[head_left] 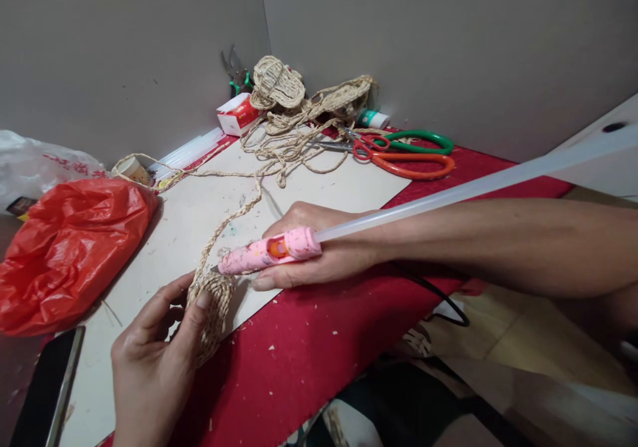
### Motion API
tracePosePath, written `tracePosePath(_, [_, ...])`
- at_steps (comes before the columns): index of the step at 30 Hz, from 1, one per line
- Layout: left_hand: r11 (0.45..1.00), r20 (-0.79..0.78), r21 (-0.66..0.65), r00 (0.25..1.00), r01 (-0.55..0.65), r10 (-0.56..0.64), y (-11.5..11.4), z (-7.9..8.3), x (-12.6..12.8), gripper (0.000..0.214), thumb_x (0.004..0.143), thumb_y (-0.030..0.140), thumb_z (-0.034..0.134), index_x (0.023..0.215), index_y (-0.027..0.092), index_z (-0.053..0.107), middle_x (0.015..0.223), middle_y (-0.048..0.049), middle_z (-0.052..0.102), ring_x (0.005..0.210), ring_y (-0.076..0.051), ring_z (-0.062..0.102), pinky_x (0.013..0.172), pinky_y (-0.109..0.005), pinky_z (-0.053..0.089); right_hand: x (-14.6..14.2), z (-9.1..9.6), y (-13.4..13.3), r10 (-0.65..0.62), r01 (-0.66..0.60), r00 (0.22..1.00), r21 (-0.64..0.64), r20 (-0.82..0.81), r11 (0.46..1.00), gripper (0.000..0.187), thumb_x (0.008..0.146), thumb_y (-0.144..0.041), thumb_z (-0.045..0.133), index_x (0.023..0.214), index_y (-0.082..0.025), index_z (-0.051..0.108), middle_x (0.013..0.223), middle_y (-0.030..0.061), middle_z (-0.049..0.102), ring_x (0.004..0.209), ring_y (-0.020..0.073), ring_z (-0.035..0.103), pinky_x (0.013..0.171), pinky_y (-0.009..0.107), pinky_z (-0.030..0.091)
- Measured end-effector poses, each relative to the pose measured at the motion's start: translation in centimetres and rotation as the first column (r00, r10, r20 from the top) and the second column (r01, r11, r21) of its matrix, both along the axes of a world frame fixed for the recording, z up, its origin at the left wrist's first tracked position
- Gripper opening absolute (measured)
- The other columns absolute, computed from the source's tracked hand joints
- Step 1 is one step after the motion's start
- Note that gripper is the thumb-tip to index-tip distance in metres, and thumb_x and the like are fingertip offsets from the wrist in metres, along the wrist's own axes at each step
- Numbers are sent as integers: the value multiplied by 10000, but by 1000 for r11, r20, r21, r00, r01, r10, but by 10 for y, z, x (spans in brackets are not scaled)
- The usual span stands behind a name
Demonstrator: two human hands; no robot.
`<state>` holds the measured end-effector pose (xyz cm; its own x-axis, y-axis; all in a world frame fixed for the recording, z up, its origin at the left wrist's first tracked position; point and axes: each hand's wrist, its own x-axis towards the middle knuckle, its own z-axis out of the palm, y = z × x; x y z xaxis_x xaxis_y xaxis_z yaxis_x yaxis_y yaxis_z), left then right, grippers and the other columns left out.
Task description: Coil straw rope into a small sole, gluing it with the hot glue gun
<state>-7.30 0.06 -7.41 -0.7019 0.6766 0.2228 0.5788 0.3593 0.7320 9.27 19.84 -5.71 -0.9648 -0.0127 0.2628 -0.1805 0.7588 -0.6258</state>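
My right hand (319, 248) is closed round a pink glue gun (272, 251) with a long clear glue stick (463, 191) in its back. The gun's nozzle points left at a small woven straw piece (214, 311). My left hand (154, 354) pinches that straw piece against the beige board (179, 221), thumb on its top edge. A braided straw rope (234, 218) runs from the piece up to a tangle at the back.
Red cloth (319, 341) covers the table. At the back lie green scissors (419, 140), orange scissors (403, 161), a woven straw coil (276, 82) and a small red-white box (236, 113). A red plastic bag (70, 248) and a phone (47, 387) sit left.
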Motion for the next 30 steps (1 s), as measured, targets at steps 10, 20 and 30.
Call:
tracePosePath(10, [998,201,49,979,-40,29,2,3,0,395,666,406,757,1019,237,704,881,-26,720,719,-167,651,629,-232,528,1,4,0,-16,16,1000,-41,4,999,366,907,-385,493,1177,-176,623,951,46,686,872,122,613,772,199,433])
tracePosePath(20, [988,332,126,943,-85,39,2,1,-5,430,657,348,776,1061,227,692,1006,-49,710,815,-187,672,718,-249,543,2,3,0,9,-12,996,-38,-84,999,427,924,-353,468,1311,-183,527,1083,35,679,891,88,615,777,162,421])
tracePosePath(30, [974,377,180,924,-138,61,2,0,-11,417,663,310,778,1065,239,691,1021,-41,706,836,-175,669,730,-236,537,3,4,1,8,-16,988,-45,-157,999,371,922,-328,482,1234,-163,597,1108,28,674,902,71,607,766,131,408])
